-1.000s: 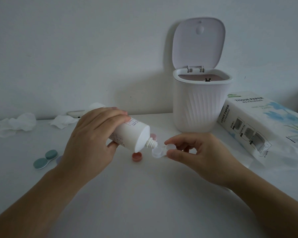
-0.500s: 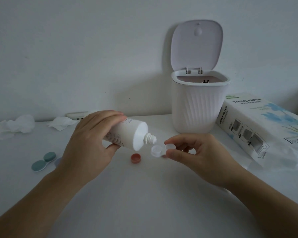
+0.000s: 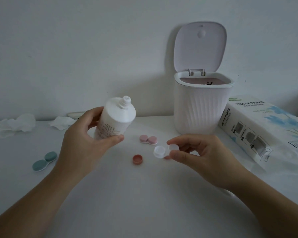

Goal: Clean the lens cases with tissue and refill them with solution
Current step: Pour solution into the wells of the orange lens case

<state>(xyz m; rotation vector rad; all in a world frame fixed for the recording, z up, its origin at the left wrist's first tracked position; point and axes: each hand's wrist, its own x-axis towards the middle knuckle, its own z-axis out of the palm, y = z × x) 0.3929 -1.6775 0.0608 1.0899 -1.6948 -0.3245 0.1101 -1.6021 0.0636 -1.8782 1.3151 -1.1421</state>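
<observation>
My left hand (image 3: 83, 143) grips a white solution bottle (image 3: 116, 117), uncapped and tilted nearly upright with its nozzle pointing up. My right hand (image 3: 201, 157) pinches a clear open lens case (image 3: 160, 151) between thumb and fingers just above the white table (image 3: 127, 194). A loose pink cap (image 3: 137, 159) lies on the table left of that case, and a second pink cap peeks out under my right thumb. A closed pink lens case (image 3: 148, 139) sits behind. A closed teal lens case (image 3: 44, 161) lies at the left.
A white ribbed bin (image 3: 201, 107) with its lid raised stands at the back right. A tissue paper pack (image 3: 265, 131) lies on its right. Crumpled tissues (image 3: 15, 125) and another tissue (image 3: 62, 122) rest along the wall at the left.
My left hand has swung the bottle from a downward tilt over the clear case to nearly upright and away to the left. The pink case behind is now uncovered. My right hand stays put.
</observation>
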